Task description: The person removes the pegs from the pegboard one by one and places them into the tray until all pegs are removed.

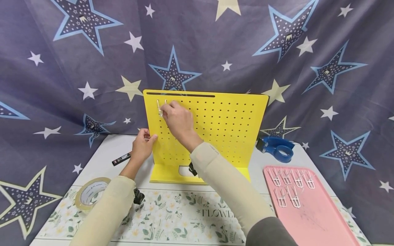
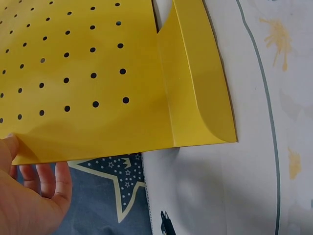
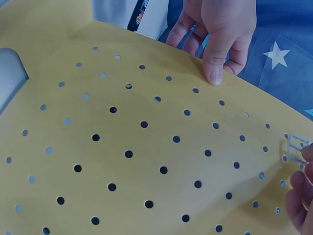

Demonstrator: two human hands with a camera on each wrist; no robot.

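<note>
A yellow pegboard (image 1: 221,126) stands upright on its folded base. My left hand (image 1: 142,150) grips its left edge, thumb on the front face and fingers behind, as the left wrist view also shows on the board's edge (image 2: 98,142). At the upper left corner of the board my right hand (image 1: 180,123) pinches a white wire pegboard hook (image 1: 159,108) against the top rows of holes. In the right wrist view the hook (image 3: 293,147) lies against the board at the right border, partly covered by the fingertips.
On the right, a pink tray (image 1: 311,225) holds several more white wire hooks (image 1: 293,196). A blue tape dispenser (image 1: 277,148) sits behind it. Left of the board lie a roll of tape (image 1: 80,198) and a black narrow item (image 1: 121,159). A starry curtain (image 1: 215,44) hangs behind.
</note>
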